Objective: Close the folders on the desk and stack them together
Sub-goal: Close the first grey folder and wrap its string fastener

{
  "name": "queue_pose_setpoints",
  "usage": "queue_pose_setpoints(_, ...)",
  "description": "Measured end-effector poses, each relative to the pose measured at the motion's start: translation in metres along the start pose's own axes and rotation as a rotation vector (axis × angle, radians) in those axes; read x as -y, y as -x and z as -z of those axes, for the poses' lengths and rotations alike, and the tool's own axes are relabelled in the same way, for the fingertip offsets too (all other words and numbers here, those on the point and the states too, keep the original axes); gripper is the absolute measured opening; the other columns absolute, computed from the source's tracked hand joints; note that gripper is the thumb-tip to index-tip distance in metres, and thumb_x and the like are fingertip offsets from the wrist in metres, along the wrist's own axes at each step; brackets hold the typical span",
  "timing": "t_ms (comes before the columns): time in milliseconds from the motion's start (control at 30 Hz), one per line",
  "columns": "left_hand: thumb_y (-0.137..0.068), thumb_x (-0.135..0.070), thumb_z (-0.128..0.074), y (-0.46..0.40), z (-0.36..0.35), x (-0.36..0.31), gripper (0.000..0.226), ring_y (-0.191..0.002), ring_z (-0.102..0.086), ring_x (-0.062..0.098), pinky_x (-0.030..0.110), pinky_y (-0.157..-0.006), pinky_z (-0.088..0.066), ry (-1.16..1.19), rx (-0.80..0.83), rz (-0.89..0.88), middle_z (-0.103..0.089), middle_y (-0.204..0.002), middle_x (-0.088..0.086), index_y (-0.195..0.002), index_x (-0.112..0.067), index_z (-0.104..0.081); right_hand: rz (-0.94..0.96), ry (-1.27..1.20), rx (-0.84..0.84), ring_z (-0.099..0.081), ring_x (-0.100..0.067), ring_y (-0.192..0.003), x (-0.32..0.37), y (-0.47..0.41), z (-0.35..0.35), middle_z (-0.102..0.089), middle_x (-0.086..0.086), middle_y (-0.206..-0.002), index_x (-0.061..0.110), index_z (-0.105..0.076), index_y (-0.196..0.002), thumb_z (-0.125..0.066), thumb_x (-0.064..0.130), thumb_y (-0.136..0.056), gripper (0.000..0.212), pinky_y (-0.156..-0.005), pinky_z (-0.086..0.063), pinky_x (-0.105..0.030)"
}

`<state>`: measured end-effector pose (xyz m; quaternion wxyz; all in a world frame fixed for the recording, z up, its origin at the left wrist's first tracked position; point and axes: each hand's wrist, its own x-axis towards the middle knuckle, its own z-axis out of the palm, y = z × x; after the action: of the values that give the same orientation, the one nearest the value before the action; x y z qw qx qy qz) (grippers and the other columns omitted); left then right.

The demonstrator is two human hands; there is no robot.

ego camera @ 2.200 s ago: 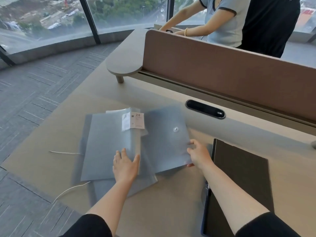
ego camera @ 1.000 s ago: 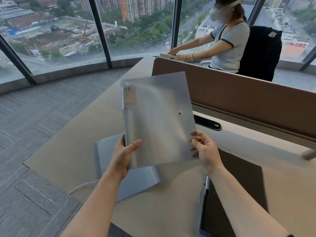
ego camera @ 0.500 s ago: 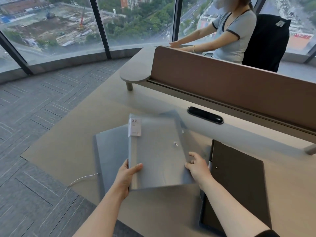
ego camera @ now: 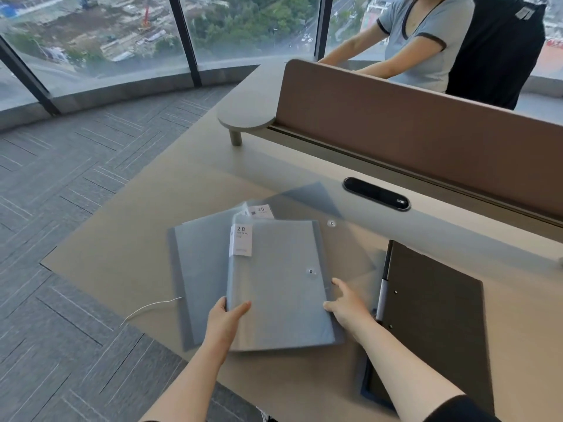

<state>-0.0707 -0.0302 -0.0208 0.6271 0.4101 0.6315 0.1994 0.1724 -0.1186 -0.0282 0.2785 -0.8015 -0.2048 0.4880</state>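
A closed grey translucent folder (ego camera: 274, 284) with a white "20" label and a snap button lies flat near the desk's front edge. My left hand (ego camera: 227, 318) grips its lower left corner, thumb on top. My right hand (ego camera: 345, 306) holds its right edge. A second grey folder (ego camera: 198, 269) lies under it, sticking out to the left. A third translucent snap folder (ego camera: 304, 202) with another "20" label pokes out behind, blurred.
A black clipboard folder (ego camera: 432, 315) lies right of my right hand. The beige desk (ego camera: 122, 245) ends close on the left and front. A brown divider panel (ego camera: 411, 126) and a black cable slot (ego camera: 376, 197) stand behind. A person sits beyond the divider.
The labelled folder, held upright in the air a second ago, has come down flat onto the folder on the desk. Both hands stayed on it and moved down with it.
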Motion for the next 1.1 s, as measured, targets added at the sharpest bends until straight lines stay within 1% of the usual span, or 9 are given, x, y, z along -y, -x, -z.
queue_pose_setpoints(67, -0.089, -0.019, -0.068, 0.0, 0.0, 0.001, 0.024, -0.084, -0.065, 0.018, 0.028, -0.065, -0.05, -0.02, -0.017, -0.022, -0.068, -0.099, 0.007, -0.109, -0.01, -0.057, -0.003, -0.063, 0.025, -0.06, -0.024, -0.11, 0.004, 0.003, 0.0, -0.058, -0.003, -0.13, 0.03, -0.038, -0.143, -0.059, 0.012, -0.082, 0.068, -0.097, -0.05, -0.04)
queue_pose_setpoints(267, -0.09, -0.028, -0.066, -0.006, 0.008, 0.008, 0.034, -0.094, -0.064, 0.022, 0.032, -0.07, -0.05, -0.001, -0.025, 0.008, -0.067, -0.107, 0.006, -0.118, -0.01, -0.057, -0.051, -0.341, 0.144, -0.066, -0.018, -0.083, 0.021, 0.011, 0.002, -0.07, -0.007, -0.103, 0.019, -0.06, -0.116, -0.05, 0.003, -0.09, 0.032, -0.063, -0.047, -0.027)
queue_pose_setpoints(367, -0.09, -0.028, -0.067, -0.009, 0.009, 0.007, 0.035, -0.094, -0.064, 0.022, 0.032, -0.07, -0.05, 0.017, -0.028, 0.021, -0.067, -0.107, 0.006, -0.119, -0.01, -0.058, -0.046, -0.345, 0.172, -0.064, -0.017, -0.078, 0.023, 0.009, 0.001, -0.071, -0.007, -0.094, 0.015, -0.065, -0.099, -0.048, 0.001, -0.09, 0.024, -0.061, -0.046, -0.025)
queue_pose_setpoints(467, -0.09, -0.028, -0.067, -0.011, 0.009, 0.008, 0.035, -0.094, -0.065, 0.022, 0.033, -0.071, -0.05, 0.018, -0.028, 0.024, -0.068, -0.107, 0.006, -0.119, -0.01, -0.059, -0.029, -0.354, 0.173, -0.063, -0.018, -0.078, 0.025, 0.008, 0.001, -0.07, -0.008, -0.095, 0.017, -0.063, -0.096, -0.047, -0.001, -0.089, 0.024, -0.061, -0.046, -0.027)
queue_pose_setpoints(567, -0.09, -0.028, -0.066, -0.01, 0.009, 0.006, 0.033, -0.093, -0.064, 0.02, 0.032, -0.069, -0.049, 0.022, -0.03, 0.028, -0.068, -0.107, 0.005, -0.118, -0.011, -0.059, 0.016, -0.405, 0.176, -0.067, -0.024, -0.088, 0.026, 0.002, 0.0, -0.071, -0.005, -0.101, 0.027, -0.058, -0.111, -0.047, -0.001, -0.088, 0.038, -0.072, -0.053, -0.033)
queue_pose_setpoints(700, -0.09, -0.026, -0.066, -0.01, 0.011, 0.005, 0.03, -0.091, -0.064, 0.019, 0.029, -0.066, -0.048, 0.034, -0.041, 0.035, -0.068, -0.106, 0.005, -0.115, -0.011, -0.061, 0.014, -0.459, 0.27, -0.069, -0.028, -0.096, 0.026, -0.003, 0.0, -0.074, -0.009, -0.108, 0.022, -0.065, -0.116, -0.054, 0.011, -0.07, 0.049, -0.081, -0.054, -0.037)
queue_pose_setpoints(800, -0.09, -0.027, -0.066, -0.011, 0.011, 0.006, 0.031, -0.095, -0.064, 0.021, 0.031, -0.069, -0.048, 0.025, -0.045, 0.038, -0.069, -0.108, 0.005, -0.116, -0.011, -0.062, -0.026, -0.419, 0.28, -0.067, -0.026, -0.09, 0.024, -0.003, 0.001, -0.075, -0.009, -0.1, 0.017, -0.07, -0.107, -0.054, 0.016, -0.066, 0.045, -0.08, -0.051, -0.038)
queue_pose_setpoints(933, -0.09, -0.027, -0.067, -0.013, 0.011, 0.006, 0.03, -0.095, -0.064, 0.022, 0.032, -0.07, -0.049, -0.013, -0.057, 0.022, -0.068, -0.108, 0.007, -0.114, -0.01, -0.061, -0.036, -0.273, 0.2, -0.066, -0.021, -0.074, 0.03, -0.004, 0.002, -0.072, -0.005, -0.082, 0.011, -0.068, -0.091, -0.05, 0.008, -0.084, 0.02, -0.064, -0.05, -0.027)
queue_pose_setpoints(1100, -0.088, -0.031, -0.069, -0.017, 0.005, 0.005, 0.035, -0.092, -0.064, 0.023, 0.041, -0.083, -0.053, -0.228, -0.118, -0.049, -0.066, -0.108, 0.007, -0.114, -0.013, -0.055, -0.004, 0.087, 0.007, -0.048, -0.022, -0.061, 0.028, -0.014, 0.001, -0.053, -0.008, -0.067, 0.016, -0.045, -0.064, -0.058, 0.018, -0.078, 0.019, -0.058, -0.035, -0.029)
